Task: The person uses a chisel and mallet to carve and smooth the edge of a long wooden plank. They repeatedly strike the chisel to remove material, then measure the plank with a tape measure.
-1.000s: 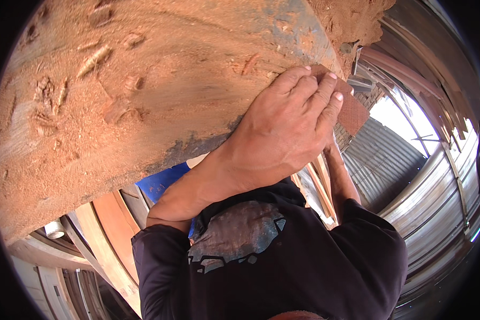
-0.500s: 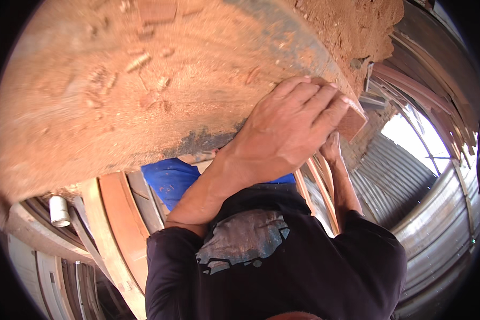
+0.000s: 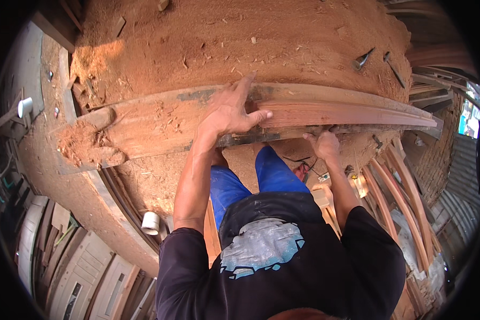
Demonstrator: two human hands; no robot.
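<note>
Near: white can [image 3: 150, 224] left, curved wooden strips [image 3: 401, 186] right. At the table's [image 3: 144, 114] near edge, right hand [image 3: 325, 145], fingers curled, cannot tell whether pinching. On the table, sawdust heap [image 3: 82, 144] left; reddish board [image 3: 333, 113] rightward, long axis left to right, narrow end pointing right; left hand [image 3: 232, 110] over its left end, thumb and fingers spread. Far right, tools [image 3: 362, 60].

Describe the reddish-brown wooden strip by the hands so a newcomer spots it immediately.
Find the long, sawdust-strewn wooden plank crossing the picture beneath the person's spread left hand. From that hand, the long reddish-brown wooden strip runs rightward along the plank, past the right hand. Its redder face with lengthwise lines sets it apart from the dusty plank.
</note>
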